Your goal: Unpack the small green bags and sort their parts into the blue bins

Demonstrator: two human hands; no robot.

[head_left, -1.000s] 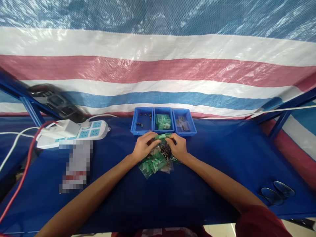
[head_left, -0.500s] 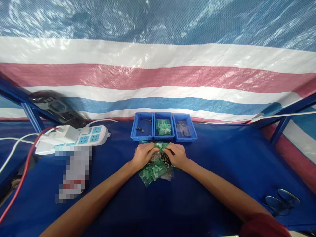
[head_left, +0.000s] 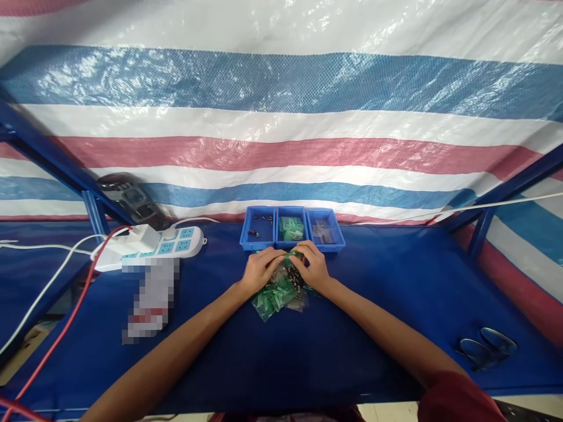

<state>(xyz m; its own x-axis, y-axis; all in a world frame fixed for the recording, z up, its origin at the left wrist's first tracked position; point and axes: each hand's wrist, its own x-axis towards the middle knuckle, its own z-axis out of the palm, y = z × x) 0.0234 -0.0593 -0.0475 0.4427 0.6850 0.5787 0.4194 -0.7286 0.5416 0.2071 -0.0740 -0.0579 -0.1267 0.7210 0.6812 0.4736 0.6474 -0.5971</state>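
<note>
My left hand and my right hand meet over a small pile, both closed with fingertips pinching a small green plastic bag between them. Most of that bag is hidden by my fingers. Under and in front of my hands lie green plastic bags with small light pieces inside, and dark and silvery small metal parts. Just behind stand three blue bins: the left bin holds a few metal fittings, the middle bin green bags, the right bin clear bags.
A white power strip with plugged-in adapters and cables sits at the left, a blurred-out packet before it. A dark device leans at the back left. Eyeglasses lie at the right. A striped tarp hangs behind the blue table.
My view has tilted and shifted, so the table appears farther off. My fingers have closed in nearer each other, covering more of the green bag.
</note>
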